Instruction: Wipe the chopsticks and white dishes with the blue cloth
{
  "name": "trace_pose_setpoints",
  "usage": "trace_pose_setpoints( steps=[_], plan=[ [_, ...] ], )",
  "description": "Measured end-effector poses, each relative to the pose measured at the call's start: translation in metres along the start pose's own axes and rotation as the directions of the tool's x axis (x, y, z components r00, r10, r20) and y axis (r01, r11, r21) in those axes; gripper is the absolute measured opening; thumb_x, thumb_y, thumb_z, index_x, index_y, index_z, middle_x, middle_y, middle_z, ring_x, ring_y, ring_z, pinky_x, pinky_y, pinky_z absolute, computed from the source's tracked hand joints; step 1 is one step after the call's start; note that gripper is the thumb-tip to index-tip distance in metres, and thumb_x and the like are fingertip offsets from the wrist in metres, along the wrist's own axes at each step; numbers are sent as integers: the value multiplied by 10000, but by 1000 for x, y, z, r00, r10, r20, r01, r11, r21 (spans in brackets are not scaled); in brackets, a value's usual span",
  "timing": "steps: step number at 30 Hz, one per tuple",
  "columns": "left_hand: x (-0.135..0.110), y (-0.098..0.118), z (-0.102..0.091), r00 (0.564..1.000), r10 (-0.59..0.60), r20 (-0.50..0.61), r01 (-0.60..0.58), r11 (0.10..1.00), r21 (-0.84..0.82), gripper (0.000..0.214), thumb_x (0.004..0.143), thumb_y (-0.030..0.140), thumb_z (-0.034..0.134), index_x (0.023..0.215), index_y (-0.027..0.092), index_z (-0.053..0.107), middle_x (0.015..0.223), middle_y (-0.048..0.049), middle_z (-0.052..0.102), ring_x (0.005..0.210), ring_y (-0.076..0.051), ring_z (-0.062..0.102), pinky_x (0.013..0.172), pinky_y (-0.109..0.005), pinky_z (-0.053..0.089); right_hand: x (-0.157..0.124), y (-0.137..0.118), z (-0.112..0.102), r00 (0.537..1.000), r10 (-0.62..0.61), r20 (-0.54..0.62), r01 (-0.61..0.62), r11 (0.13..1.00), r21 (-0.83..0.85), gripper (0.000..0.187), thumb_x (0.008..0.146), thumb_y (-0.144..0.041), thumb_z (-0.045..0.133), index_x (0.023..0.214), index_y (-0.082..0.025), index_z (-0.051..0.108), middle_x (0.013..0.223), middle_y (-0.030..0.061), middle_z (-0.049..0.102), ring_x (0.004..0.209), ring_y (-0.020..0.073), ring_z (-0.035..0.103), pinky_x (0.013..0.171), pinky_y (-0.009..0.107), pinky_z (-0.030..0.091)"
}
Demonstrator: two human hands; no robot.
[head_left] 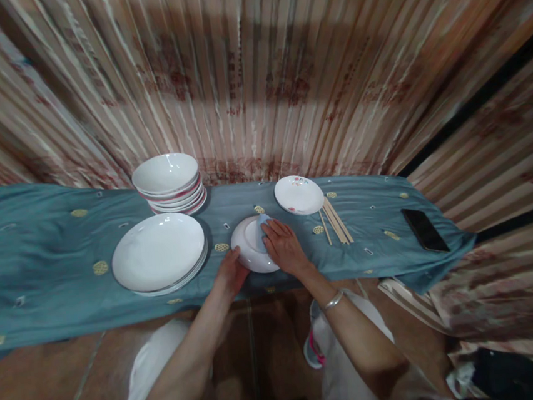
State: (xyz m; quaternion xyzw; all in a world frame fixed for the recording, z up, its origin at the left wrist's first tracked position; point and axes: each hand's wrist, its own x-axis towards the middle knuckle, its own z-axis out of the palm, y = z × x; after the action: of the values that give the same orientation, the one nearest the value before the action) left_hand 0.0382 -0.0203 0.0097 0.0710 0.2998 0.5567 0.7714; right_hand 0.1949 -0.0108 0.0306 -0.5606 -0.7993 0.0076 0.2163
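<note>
A white dish (243, 243), its underside with the foot ring facing up, is at the front middle of the table. My left hand (232, 270) grips its near left rim. In my right hand (284, 243) is a light blue cloth (262, 222), pressed against the dish's bottom; the fingers cover much of it. Just beyond, to the right, lies a white plate with a floral pattern (299, 195). To the left is a stack of large white plates (158, 251), and behind that a stack of white bowls (166, 174) with red bands.
Several wooden chopsticks (337, 219) lie beside the floral plate. A black phone (424, 230) rests near the right end of the teal tablecloth (54, 245). Patterned curtains (254, 69) hang right behind the table. A dark bag (512, 374) is on the floor at the lower right.
</note>
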Motion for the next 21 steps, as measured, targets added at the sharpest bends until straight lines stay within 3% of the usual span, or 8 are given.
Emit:
trace_pose_setpoints(
  steps=[5,10,21],
  plan=[
    [-2,-1,2,995,49,-81,-45,997,55,212,830,105,506,992,136,641,907,-82,707,907,-199,643,850,-354,517,-16,7,-4,998,-44,-54,48,996,77,411,959,-252,358,1285,-89,549,1356,169,529,1329,265,404,1085,484,375],
    [-4,0,4,998,29,-50,-26,998,51,214,828,135,509,981,143,658,938,-103,715,981,-225,629,873,-352,499,-39,2,-6,993,-86,-83,96,987,127,417,974,-237,322,1318,-108,519,1368,157,517,1365,238,359,1101,486,380],
    [-9,5,17,997,-13,-82,11,1000,-21,387,937,329,368,1139,125,627,960,-123,708,1020,-245,619,904,-399,489,-62,-24,11,967,-234,-103,235,972,-8,508,904,-74,353,1411,-79,392,1445,183,419,1440,268,180,1116,509,353]
  ],
)
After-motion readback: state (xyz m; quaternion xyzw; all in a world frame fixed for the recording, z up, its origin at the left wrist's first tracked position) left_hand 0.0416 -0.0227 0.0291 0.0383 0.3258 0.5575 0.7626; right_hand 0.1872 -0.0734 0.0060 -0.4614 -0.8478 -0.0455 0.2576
